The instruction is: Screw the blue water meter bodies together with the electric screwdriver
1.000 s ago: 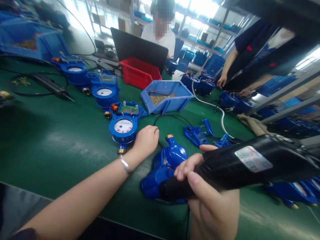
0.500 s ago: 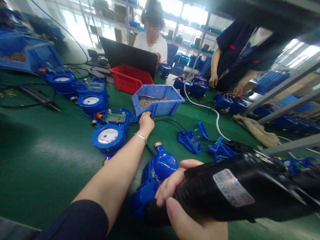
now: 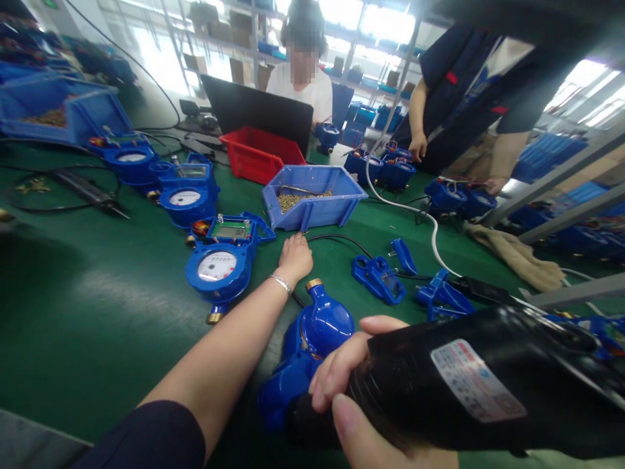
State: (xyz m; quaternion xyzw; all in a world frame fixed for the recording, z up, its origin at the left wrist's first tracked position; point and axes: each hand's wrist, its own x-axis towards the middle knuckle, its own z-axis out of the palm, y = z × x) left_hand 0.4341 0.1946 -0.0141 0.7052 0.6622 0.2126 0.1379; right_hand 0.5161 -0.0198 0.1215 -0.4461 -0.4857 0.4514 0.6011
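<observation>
My right hand (image 3: 342,384) is wrapped round a black electric screwdriver (image 3: 410,371) with a white label. The tool's dark front end is beside a blue water meter (image 3: 328,327), whose round lid is down and whose brass threaded end points away from me. My left hand (image 3: 295,259) is low over the table, just in front of a light-blue bin (image 3: 319,212) of small brass-coloured screws. Its fingers are together, and a tiny screw (image 3: 305,233) shows at the fingertips. Left of it lies another water meter (image 3: 219,266), its dial and small display facing up.
More meters (image 3: 185,198) line the left, near a pen-like corded tool (image 3: 90,192). A red bin (image 3: 258,156) stands behind the screw bin. Loose blue covers (image 3: 378,279), a white cable (image 3: 432,241) and a cloth (image 3: 512,257) lie right. Two people work across the table.
My left hand has drawn back slightly from the bin's front wall, and a tiny screw now shows at its fingertips. My right hand still grips the screwdriver; the view has shifted a little.
</observation>
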